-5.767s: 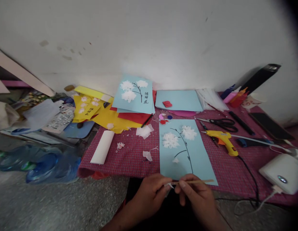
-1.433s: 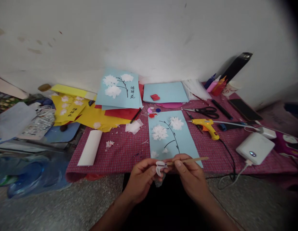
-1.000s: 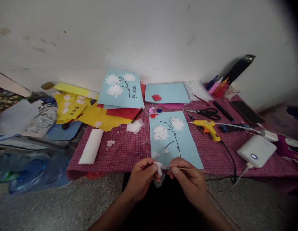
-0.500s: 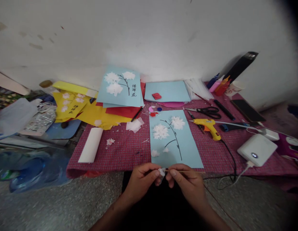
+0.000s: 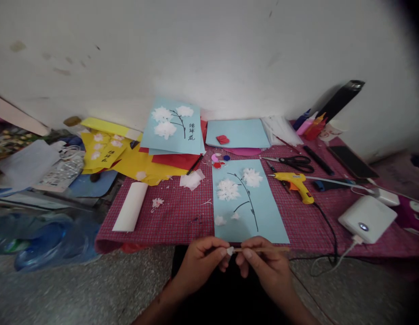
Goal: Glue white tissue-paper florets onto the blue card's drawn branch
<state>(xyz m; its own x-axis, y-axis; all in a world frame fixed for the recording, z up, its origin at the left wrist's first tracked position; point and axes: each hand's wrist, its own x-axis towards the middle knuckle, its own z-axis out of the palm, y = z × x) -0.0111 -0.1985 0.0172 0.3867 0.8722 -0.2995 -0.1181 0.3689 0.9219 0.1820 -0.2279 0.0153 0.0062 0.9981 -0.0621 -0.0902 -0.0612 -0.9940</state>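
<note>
Pale wall [image 5: 212, 58] behind cloth-covered table [image 5: 185, 212]

The upper half of the frame is filled by the greyish-white wall, marked by brownish stains [image 5: 62, 71] at upper left and by 1 faint scuff [image 5: 273, 58] right of centre. Across the middle, the table is draped in red-magenta checked cloth [image 5: 300, 221]. At lower left, a speckled grey floor [image 5: 128, 280] is exposed. At far left, 1 slanting pale panel [image 5: 18, 113] is cut off by the frame. Soft light is spread over the wall; the upper right corner is lost in black.
</note>
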